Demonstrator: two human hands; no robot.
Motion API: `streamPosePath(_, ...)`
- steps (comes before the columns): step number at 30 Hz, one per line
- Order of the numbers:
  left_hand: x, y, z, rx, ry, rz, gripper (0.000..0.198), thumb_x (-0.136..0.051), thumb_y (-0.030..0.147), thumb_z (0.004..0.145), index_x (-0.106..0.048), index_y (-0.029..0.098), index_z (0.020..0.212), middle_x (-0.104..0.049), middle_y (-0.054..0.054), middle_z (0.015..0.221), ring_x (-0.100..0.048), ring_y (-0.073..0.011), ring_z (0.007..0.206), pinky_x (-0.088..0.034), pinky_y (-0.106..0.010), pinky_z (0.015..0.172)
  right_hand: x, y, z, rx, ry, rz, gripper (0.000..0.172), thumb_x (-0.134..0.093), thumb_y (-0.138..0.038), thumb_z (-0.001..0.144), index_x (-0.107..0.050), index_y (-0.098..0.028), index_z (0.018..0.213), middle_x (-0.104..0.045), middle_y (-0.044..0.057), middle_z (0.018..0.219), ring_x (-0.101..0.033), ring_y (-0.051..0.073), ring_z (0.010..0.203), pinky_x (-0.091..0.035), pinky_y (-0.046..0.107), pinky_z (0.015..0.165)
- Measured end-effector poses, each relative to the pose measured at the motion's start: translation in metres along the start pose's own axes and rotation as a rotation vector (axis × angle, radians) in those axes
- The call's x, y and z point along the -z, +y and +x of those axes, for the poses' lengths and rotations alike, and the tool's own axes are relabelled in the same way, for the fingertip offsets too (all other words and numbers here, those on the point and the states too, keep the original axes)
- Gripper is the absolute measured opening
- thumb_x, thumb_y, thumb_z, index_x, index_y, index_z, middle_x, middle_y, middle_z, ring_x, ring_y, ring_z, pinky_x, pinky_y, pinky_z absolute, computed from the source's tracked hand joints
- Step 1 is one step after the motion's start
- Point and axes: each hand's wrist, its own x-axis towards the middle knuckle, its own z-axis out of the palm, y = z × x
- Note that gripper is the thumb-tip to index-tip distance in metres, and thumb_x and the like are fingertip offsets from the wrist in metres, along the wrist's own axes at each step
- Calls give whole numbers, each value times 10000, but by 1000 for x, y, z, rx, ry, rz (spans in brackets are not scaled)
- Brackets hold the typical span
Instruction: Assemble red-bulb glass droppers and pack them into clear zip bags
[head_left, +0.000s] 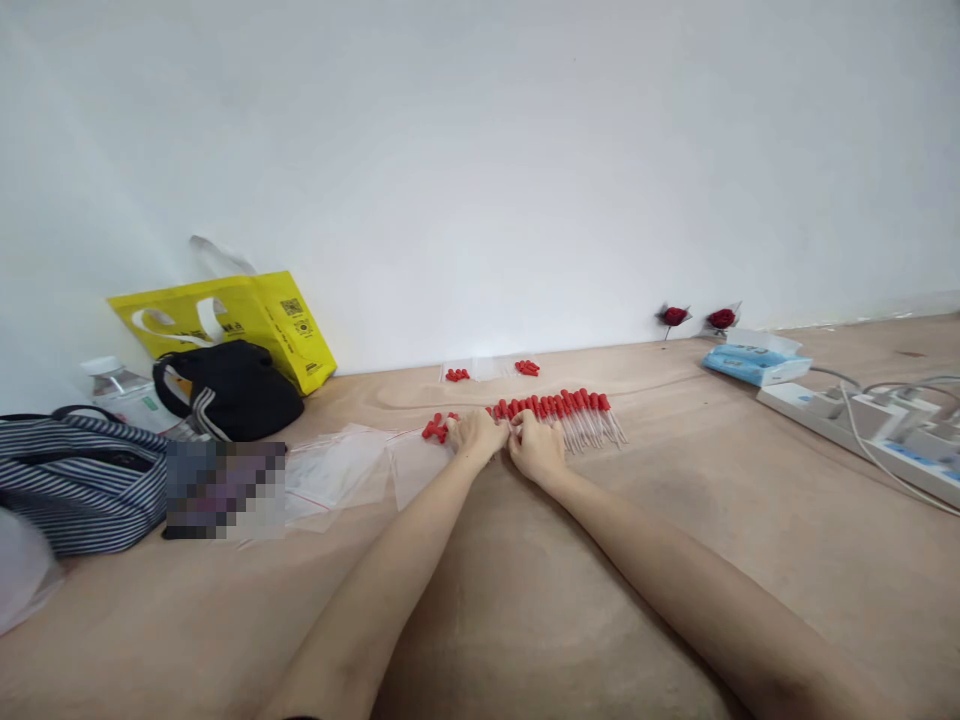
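Note:
My left hand (pixel 478 434) and my right hand (pixel 537 446) are close together at the left end of a row of droppers (pixel 581 415) with red bulbs and thin clear tubes. Both hands have bent, closed fingers, and what lies between them is too small and hidden to make out. The row slants away to the right of my right hand, bulbs toward the wall. Beside my left hand lie a few loose red bulbs (pixel 435 428), partly covered by the fingers. Below them is a clear plastic bag (pixel 416 468).
Near the wall are two small bags of red bulbs (pixel 457 375) (pixel 527 368). Further clear bags (pixel 337 470), a striped pouch (pixel 105 480), black bag (pixel 232 390) and yellow bag (pixel 300 340) stand left. Tissues (pixel 754 362) and a power strip (pixel 862 430) with cables lie right.

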Motion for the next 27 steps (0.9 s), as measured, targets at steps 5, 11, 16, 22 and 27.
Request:
streamPosePath(5, 7, -10, -1, -18, 22, -38, 309, -452, 402, 749, -656, 213, 611, -696, -66, 749, -611, -249, 814, -320, -383, 808, 1, 2, 1, -10, -18, -22, 164, -436, -253, 796, -515, -188, 924, -659, 40, 754, -585, 176, 769, -221, 305, 759)
streamPosePath(11, 29, -64, 3, 51, 101, -77, 242, -482, 386, 746, -654, 216, 748, -692, -42, 802, -604, -248, 836, -359, -358, 769, 6, -2, 1, 15, -18, 32, 161, -433, -257, 793, -576, -206, 848, -662, 16, 791, -576, 161, 778, -234, 303, 747)
streamPosePath(16, 33, -109, 10, 39, 103, -108, 155, -529, 289, 727, -634, 186, 776, -682, -41, 795, -614, -190, 767, -404, -244, 624, 5, -20, 4, 62, -60, 26, 176, -462, -277, 757, -630, -230, 736, -664, 10, 817, -573, 162, 792, -244, 308, 739)
streamPosePath(22, 22, -114, 18, -116, 129, -130, 172, -548, 273, 722, -613, 184, 855, -633, -49, 915, -568, -176, 883, -413, -230, 725, -4, -38, 11, 26, -105, -45, 173, -487, -264, 726, -649, -209, 755, -668, 61, 810, -586, 190, 791, -255, 334, 751)
streamPosePath(27, 18, -105, 22, -164, 115, -144, 158, -578, 303, 688, -608, 176, 778, -617, -52, 858, -560, -196, 841, -417, -269, 725, 0, -46, 12, 7, -143, -132, 195, -493, -260, 727, -646, -150, 778, -662, 121, 831, -594, 215, 787, -249, 366, 775)
